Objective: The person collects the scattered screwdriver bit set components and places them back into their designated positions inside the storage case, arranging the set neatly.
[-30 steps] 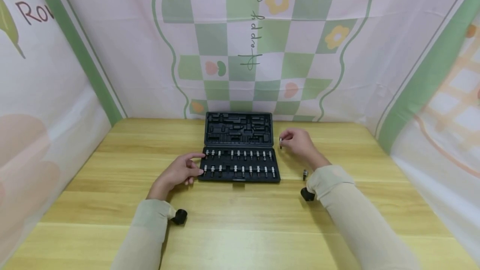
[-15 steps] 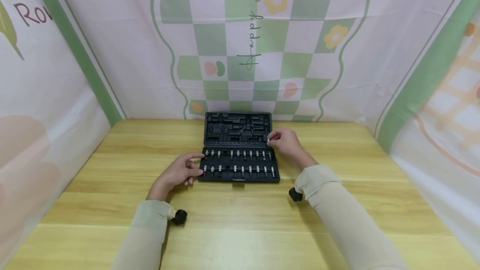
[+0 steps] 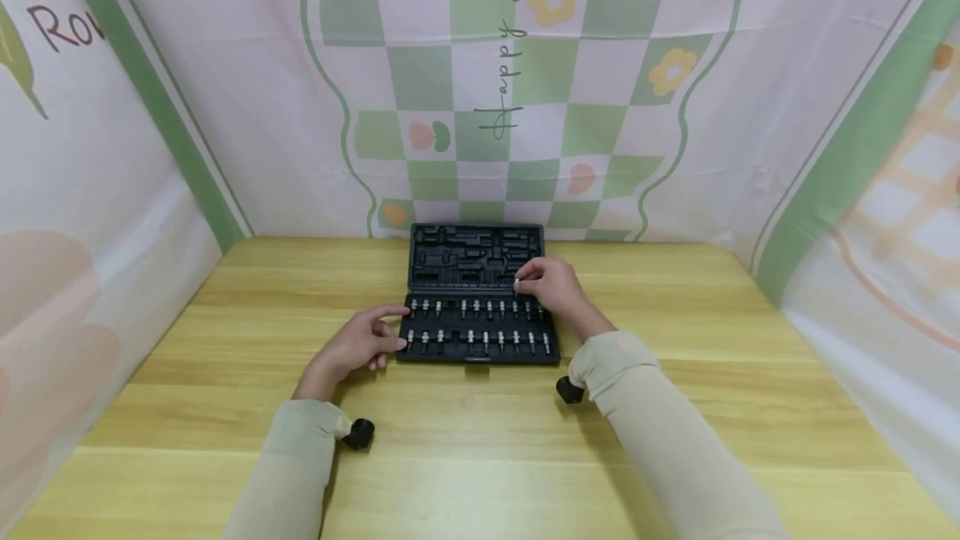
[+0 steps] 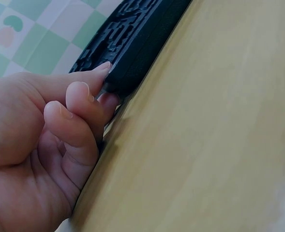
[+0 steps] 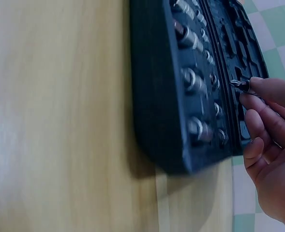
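In the head view, a black bit socket case (image 3: 480,357) lies open on the wooden table, two rows of silver bit sockets (image 3: 501,342) in its lower half. My right hand (image 3: 555,286) pinches one bit socket (image 5: 240,84) between thumb and fingers, over the right part of the case near the hinge. A cross-shaped tip shows on this socket in the right wrist view. My left hand (image 3: 362,340) holds the case's left edge. In the left wrist view, its thumb (image 4: 84,79) lies at the case corner, with other fingers curled below.
The case lid (image 3: 476,257) leans open at the back, with moulded recesses. Gaps stand between sockets in both rows. Behind the wooden table (image 3: 465,457) hangs a patterned cloth (image 3: 420,77), and more cloth hangs at both sides.
My right hand has moved left with the bit socket, from beside the case to over it. The loose bit socket on the table is now hidden by my right arm. My left hand stays put.
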Available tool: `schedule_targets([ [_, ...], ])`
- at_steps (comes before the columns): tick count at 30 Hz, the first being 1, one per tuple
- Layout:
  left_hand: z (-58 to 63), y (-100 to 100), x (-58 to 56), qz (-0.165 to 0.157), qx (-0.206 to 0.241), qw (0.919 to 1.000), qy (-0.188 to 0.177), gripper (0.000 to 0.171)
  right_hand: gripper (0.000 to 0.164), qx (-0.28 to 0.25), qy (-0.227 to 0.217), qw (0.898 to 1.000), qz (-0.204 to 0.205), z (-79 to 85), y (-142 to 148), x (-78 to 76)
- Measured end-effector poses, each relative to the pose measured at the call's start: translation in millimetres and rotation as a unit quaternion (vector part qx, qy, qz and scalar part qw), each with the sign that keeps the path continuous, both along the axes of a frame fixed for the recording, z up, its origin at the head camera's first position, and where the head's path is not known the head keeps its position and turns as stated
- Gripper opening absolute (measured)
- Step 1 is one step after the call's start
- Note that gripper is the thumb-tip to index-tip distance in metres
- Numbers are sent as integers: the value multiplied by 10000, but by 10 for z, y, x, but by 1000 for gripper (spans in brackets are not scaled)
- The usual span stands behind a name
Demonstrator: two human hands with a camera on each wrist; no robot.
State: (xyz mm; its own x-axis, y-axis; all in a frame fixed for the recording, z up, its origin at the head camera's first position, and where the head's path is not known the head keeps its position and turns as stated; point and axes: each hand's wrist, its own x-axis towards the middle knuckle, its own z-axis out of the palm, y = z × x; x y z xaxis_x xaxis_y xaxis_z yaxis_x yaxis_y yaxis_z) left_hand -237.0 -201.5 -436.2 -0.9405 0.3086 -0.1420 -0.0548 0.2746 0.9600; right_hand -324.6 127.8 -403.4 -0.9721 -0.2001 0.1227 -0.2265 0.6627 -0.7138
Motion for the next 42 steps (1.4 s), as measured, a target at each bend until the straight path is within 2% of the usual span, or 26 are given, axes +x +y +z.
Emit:
schedule_targets([
  [15,-2,-9,-6,24,31,10000,-19,56,9,8,-65,10000,50,-52,-245,13],
  [22,-8,-12,-14,60,31,9999,-89,56,8,-119,-185,9996,161,-76,-354,69],
  [26,-10,-13,-15,-29,42,10000,-72,56,7,-192,-245,9994,143,-109,-394,90],
  [42,-39,-21,-32,-56,-16,10000,7,56,6,-162,-226,9996,108,-176,-632,167],
])
